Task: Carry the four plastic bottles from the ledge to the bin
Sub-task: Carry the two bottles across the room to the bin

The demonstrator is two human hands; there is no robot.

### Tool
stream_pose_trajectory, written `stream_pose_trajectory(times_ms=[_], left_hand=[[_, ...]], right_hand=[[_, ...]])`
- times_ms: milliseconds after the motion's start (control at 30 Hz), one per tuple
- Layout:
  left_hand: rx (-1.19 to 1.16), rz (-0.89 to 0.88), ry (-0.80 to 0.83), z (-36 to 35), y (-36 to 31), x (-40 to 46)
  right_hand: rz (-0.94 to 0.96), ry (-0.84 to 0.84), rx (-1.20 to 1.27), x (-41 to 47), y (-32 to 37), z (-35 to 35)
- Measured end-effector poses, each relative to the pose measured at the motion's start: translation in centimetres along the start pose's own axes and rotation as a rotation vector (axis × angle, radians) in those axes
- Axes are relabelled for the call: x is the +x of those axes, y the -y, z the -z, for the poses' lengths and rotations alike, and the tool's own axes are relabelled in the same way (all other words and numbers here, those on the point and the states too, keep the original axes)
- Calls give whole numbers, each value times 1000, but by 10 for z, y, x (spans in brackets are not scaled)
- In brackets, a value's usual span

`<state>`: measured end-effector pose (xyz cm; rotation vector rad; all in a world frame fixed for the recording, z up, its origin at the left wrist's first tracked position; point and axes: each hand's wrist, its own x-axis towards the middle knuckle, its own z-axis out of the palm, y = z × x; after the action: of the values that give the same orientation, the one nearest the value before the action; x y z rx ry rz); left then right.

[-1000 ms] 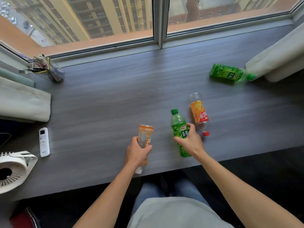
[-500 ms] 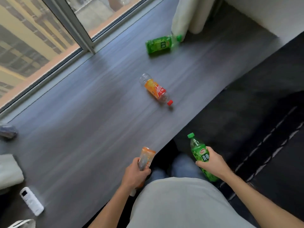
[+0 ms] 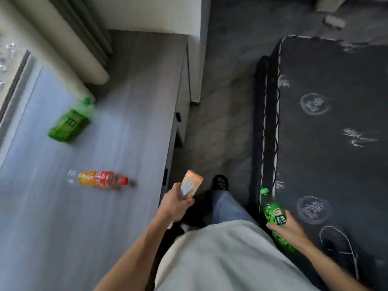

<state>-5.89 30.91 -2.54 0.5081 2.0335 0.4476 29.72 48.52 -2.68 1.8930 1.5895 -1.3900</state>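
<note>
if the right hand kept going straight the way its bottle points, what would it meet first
Probably the dark mattress. The right hand holds the green bottle with its cap aimed up and slightly left, along the mattress's near edge. Depth is unclear, so it may instead pass just over the floor beside it.

— Where are the four bottles?

— Two lie on their sides on the grey wood-grain ledge (image 3: 117, 127). A green-labelled bottle (image 3: 69, 122) with a green cap rests near the window, cap touching the curtain's foot. A clear bottle with an orange-and-red label (image 3: 97, 179) and red cap lies well apart from it, cap toward the ledge's edge.

— And the other two?

— Off the ledge, held. An orange-labelled bottle (image 3: 190, 184) tilts base-up in the left hand (image 3: 175, 204); a green soda bottle (image 3: 274, 217), cap up, sits in the right hand (image 3: 288, 228) over the dark floor.
</note>
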Motion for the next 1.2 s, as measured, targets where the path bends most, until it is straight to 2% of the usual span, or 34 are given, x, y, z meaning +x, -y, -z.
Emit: stream_pose_trajectory(times_ms=[200, 367, 533, 600, 700, 833, 1000, 1100, 1200], left_hand=[[133, 33, 40, 4, -64, 58], [249, 152, 36, 13, -84, 84], [223, 249, 91, 31, -88, 106], [117, 292, 111, 40, -99, 123], [216, 332, 37, 58, -129, 163], [310, 265, 78, 87, -192, 225], [255, 160, 75, 118, -300, 302], [196, 107, 82, 129, -362, 342], [165, 68, 70, 139, -425, 383]], right_hand=[[-61, 10, 34, 51, 28, 53], [57, 0, 14, 100, 102, 96], [109, 10, 80, 154, 187, 126], [127, -10, 85, 176, 221, 138], [143, -11, 46, 204, 265, 156], [103, 1, 20, 229, 295, 180], [-49, 8, 33, 247, 300, 205], [-75, -59, 81, 248, 299, 219], [-146, -40, 100, 259, 303, 238]])
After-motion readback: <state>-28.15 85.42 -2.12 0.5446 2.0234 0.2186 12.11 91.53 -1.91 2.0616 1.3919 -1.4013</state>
